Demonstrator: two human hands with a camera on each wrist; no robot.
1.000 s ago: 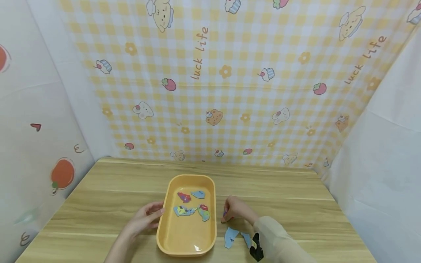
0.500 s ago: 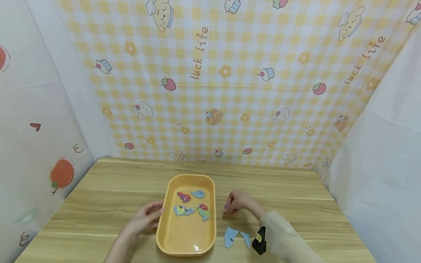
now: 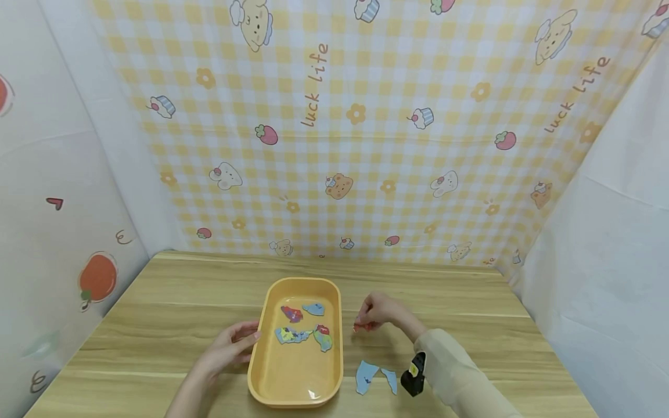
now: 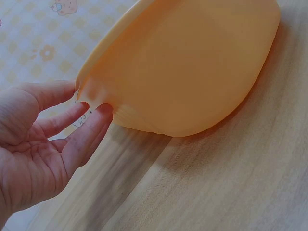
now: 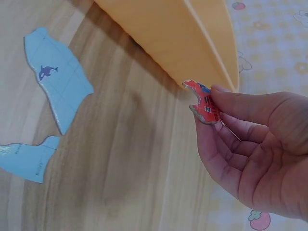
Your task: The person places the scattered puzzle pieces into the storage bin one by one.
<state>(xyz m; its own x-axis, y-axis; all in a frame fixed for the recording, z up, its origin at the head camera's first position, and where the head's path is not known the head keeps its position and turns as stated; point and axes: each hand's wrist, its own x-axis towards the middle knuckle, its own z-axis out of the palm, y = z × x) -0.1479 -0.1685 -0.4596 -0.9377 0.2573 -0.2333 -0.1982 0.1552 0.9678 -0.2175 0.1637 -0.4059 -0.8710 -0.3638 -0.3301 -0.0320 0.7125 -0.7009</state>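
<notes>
Small, flat, red puzzle piece with a notched edge (image 5: 207, 106), pinched at one end between thumb and fingers of the right hand (image 5: 267, 149) beside the orange rounded plastic tray (image 3: 295, 377), looks light and stiff but creasable, best taken by its edges, while the left hand (image 3: 230, 348) touches the tray's outer side, fingers loosely extended.

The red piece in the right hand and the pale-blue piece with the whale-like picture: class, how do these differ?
The irregular, flat red piece is mainly red with some blue and green, whereas the elongated, flat pale-blue piece is almost entirely blue around its dark picture.
The red piece is pinched in the right hand; the pale-blue piece lies on the wood-grain table.
Both are thin, printed and irregularly outlined.
</notes>
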